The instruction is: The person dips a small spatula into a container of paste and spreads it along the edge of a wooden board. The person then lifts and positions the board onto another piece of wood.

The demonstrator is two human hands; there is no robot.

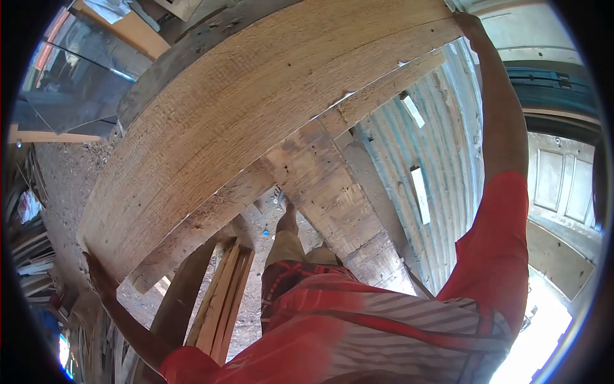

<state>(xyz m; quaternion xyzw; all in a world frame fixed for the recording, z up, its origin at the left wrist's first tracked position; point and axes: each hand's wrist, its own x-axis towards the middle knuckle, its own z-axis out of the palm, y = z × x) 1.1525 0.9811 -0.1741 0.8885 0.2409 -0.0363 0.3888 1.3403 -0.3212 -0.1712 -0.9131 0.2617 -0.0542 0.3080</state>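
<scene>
A long, wide wooden board [256,109] stretches diagonally across the head view, its rough sawn face turned up. My left hand [100,274] is at the board's lower left end, its fingers along the edge. At the upper right end, my right hand [469,25] grips the board, with its fingertips partly hidden. Beneath the near edge runs a narrower plank [211,224]. Below that, a broad wooden piece [329,189] reaches toward my body.
Ribbed metal sheeting [425,147] with two white strips lies right of centre. Upright timber pieces [220,297] stand by my legs. Dark glass panes [83,77] are at upper left, scrap wood [38,256] at far left, and a white panelled door [563,169] at right.
</scene>
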